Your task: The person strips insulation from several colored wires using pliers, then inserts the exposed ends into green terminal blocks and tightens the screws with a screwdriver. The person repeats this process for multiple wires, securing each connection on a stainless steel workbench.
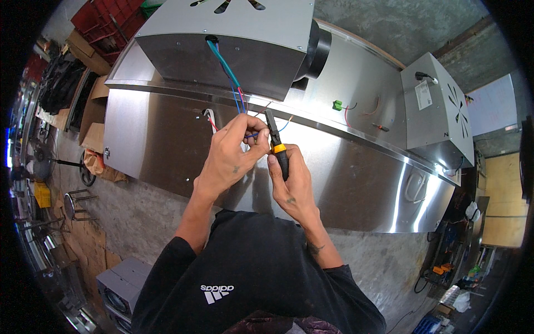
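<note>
The left hand [231, 158] pinches thin blue and red wires [240, 100] that run down from the metal box [222, 42] above it. Just right, touching it, the right hand [292, 181] is closed around black-and-yellow pliers [276, 146], jaws at the wires, over the steel hood [356, 178].

At the lower centre of the frame, a black long-sleeved top with a small white emblem, sleeves pushed up; small dark tattoos mark both hands and the right wrist.

head view | worn on head, faces steeply down, close over steel hood [334, 183] | fisheye
</note>
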The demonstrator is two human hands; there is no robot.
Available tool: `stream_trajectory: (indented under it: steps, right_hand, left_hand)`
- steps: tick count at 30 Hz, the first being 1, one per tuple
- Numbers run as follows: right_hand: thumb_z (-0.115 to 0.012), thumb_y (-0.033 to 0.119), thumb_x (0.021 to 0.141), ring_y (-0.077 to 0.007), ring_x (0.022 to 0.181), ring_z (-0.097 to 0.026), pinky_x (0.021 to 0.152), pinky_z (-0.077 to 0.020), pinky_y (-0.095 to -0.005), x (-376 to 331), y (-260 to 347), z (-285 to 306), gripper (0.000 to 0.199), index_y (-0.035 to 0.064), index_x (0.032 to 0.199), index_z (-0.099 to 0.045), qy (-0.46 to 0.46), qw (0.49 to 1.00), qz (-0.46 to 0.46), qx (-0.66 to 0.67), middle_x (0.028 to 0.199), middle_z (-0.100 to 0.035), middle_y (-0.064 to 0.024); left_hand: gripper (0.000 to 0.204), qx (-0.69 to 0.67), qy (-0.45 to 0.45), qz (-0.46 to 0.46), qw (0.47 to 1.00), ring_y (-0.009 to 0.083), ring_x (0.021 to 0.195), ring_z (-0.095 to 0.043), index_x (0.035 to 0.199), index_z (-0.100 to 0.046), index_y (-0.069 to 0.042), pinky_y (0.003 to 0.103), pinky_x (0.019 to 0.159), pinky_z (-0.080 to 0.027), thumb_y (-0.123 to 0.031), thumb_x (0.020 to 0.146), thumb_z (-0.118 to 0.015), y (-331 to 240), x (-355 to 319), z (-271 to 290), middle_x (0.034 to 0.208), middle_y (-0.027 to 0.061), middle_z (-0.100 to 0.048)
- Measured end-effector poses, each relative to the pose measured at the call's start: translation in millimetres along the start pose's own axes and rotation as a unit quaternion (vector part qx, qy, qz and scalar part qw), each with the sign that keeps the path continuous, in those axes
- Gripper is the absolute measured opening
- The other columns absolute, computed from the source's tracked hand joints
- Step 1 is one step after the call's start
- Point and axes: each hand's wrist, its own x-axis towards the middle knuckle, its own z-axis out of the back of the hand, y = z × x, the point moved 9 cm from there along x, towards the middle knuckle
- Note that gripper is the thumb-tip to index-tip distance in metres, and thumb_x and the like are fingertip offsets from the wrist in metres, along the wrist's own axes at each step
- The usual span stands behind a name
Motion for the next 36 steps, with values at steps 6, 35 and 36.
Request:
stream_trajectory:
  steps: [6, 35, 36]
  right_hand:
    - [-0.060, 0.013, 0.112, -0.0172, 0.076, -0.055, 0.072, -0.0472, -0.0339, 1.6, 4.6, 4.7, 0.019, -0.0009, 0.124, -0.057, -0.004, 0.999, 0.034, 0.005, 0.094, -0.058, -0.0101]
    - [-0.052, 0.032, 0.116, -0.0162, 0.103, -0.065, 0.088, -0.0550, -0.0340, 10.7, -19.4, 34.3, 0.037, -0.0008, 0.132, -0.058, -0.103, 0.975, -0.133, 0.146, 0.121, -0.068, -0.0141]
    - [-0.050, 0.031, 0.116, -0.0166, 0.103, -0.066, 0.088, -0.0551, -0.0337, 13.0, -27.2, 51.5, 0.036, -0.0001, 0.130, -0.060, -0.149, 0.970, -0.119, 0.148, 0.120, -0.069, -0.0142]
  left_hand:
    - [0.039, -0.044, 0.105, 0.021, 0.993, 0.0145, 0.079, -0.056, 0.104, -0.063, 0.000, 0.033, 0.073, -0.050, -0.029, 0.094, -0.087, 2.8, 2.8, -5.3, 0.089, 0.0041, -0.062]
    - [0.055, -0.034, -0.037, 0.183, 0.982, 0.0050, 0.063, -0.033, 0.070, -0.046, -0.006, 0.028, 0.052, -0.027, -0.034, 0.100, -0.083, 56.4, 8.8, 14.8, 0.065, -0.0054, -0.036]
    - [0.052, -0.057, -0.044, 0.176, 0.982, 0.0049, 0.064, -0.034, 0.073, -0.047, -0.007, 0.028, 0.054, -0.028, -0.033, 0.101, -0.082, 58.2, 9.1, 13.0, 0.067, -0.0052, -0.037]
